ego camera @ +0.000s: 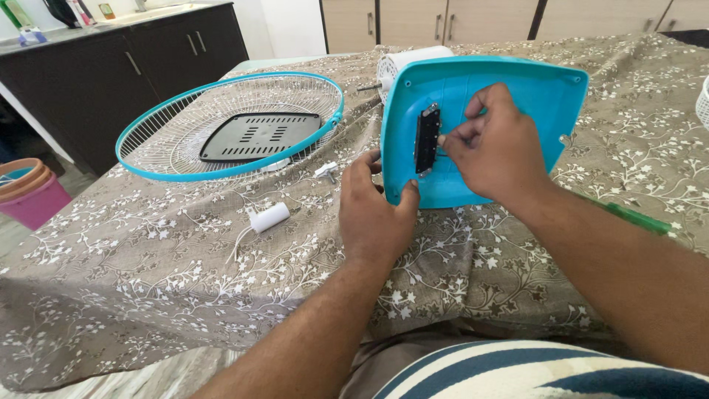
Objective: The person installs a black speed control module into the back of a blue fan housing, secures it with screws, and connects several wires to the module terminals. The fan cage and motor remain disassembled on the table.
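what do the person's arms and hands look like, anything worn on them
Both forearms are bare as far as the frame shows: no sleeves, no gloves. The left hand and right hand show no rings, and no watch or band shows on either wrist. Fingernails are short and plain. Below the arms, clothing with wide navy and cream stripes shows at the bottom edge.

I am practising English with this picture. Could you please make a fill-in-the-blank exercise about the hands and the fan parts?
1. The left hand grips the lower edge of the ____ fan base.
2. The right hand pinches a small part beside the base's ____ switch panel.
3. The round grille lies flat on the ____, with a dark plate on it.
4. A small ____ cylinder lies between the grille and the left hand.

Missing words: blue; black; cloth; white
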